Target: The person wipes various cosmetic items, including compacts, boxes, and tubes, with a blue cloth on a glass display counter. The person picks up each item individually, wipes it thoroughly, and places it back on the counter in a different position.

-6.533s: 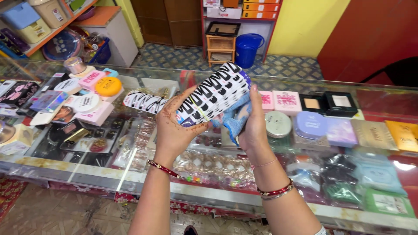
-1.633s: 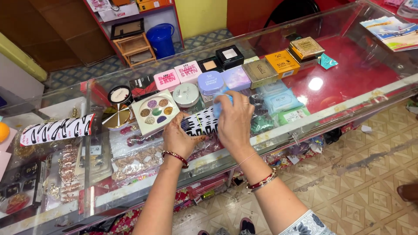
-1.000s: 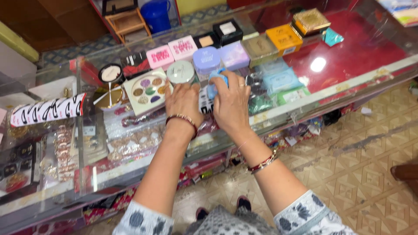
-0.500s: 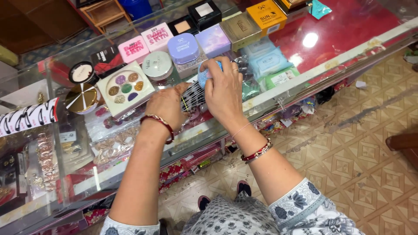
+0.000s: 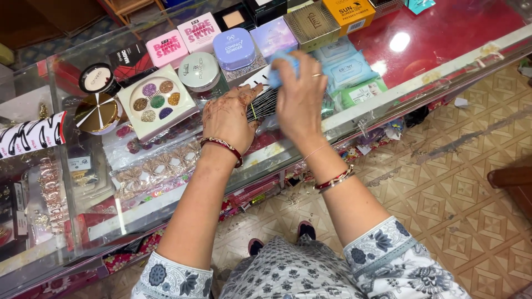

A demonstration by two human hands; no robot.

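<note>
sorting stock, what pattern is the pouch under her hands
Black-and-white zebra stripes on the pouch, seen in the head view.

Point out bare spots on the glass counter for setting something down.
Bare glass counter lies right of the orange box, over the red lining. Left of that it is crowded: compacts, pink boxes, glitter palette, and both hands on the striped pouch.
</note>
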